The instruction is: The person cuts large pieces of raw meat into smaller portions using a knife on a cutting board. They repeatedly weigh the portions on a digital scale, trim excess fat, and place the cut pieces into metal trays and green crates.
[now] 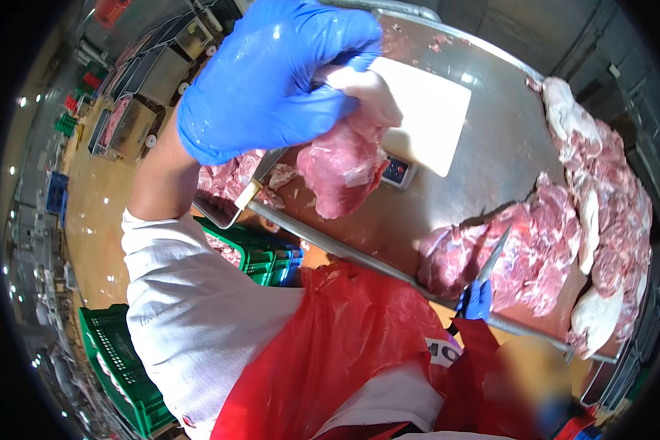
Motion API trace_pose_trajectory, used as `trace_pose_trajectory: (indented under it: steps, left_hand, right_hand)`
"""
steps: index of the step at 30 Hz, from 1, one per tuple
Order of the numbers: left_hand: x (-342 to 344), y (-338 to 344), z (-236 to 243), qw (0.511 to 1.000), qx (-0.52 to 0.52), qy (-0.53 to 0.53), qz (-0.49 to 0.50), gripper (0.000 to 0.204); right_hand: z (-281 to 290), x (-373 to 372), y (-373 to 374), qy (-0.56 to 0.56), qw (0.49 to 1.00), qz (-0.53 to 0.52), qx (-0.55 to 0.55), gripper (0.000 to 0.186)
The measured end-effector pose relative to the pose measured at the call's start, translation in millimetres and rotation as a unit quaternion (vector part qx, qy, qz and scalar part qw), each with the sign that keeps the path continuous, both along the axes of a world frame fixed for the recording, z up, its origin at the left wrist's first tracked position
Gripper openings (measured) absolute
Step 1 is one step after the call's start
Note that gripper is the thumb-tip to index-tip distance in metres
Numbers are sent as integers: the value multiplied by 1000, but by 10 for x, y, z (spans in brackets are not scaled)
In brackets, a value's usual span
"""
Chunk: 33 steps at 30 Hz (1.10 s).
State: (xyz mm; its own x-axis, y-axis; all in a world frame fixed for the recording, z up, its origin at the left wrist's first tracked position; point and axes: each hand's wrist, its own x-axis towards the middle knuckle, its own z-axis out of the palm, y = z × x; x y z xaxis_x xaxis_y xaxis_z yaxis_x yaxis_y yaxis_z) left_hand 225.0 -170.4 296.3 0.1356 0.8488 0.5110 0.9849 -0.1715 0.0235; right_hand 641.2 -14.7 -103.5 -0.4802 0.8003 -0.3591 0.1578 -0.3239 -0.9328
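My left hand (271,81), in a blue glove, is raised high over the steel table (506,132). Its fingers are closed round the pale, fatty end of a piece of raw meat (345,165), which hangs down from them. Lower right, at the table's near edge, my right hand (478,299), also blue-gloved, grips a knife (496,255). The blade points up and away, over a large slab of raw meat (539,249) lying on the table. My right fingers are only partly visible.
A white square board (440,110) lies behind the hanging meat, with a small button panel (396,172) beside it. More meat with fat (612,213) piles along the right edge. A metal tray of meat (231,176) and green crates (253,253) stand left.
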Motion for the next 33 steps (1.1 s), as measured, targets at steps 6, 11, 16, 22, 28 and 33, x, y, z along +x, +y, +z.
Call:
trace_pose_trajectory:
  steps: [6, 11, 16, 22, 28, 33]
  left_hand:
    - [-1301, 21, 105, 928, -28, -215, 304, 14]
    - [-3437, 359, 337, 816, 59, 88, 568, 26]
    - [-1958, 711, -503, 943, 274, -177, 63, 14]
    - [152, 378, -3141, 823, -424, -369, -78, 43]
    - [1436, 409, -4693, 389, -325, -858, 82, 61]
    - [2084, 803, -4714, 254, -293, -922, 10, 46]
  right_hand:
    - [12, -39, 19, -15, 1000, 10, 0, 13]
    - [77, -54, 557, -60, 992, 54, 96, 14]
    - [-127, 512, 609, -63, 991, -75, 91, 15]
    - [-92, 1037, 20, -77, 973, -215, 29, 20]
    - [289, 1091, 584, -102, 979, -149, 94, 16]
    - [134, 1546, 1028, -92, 976, -158, 121, 15]
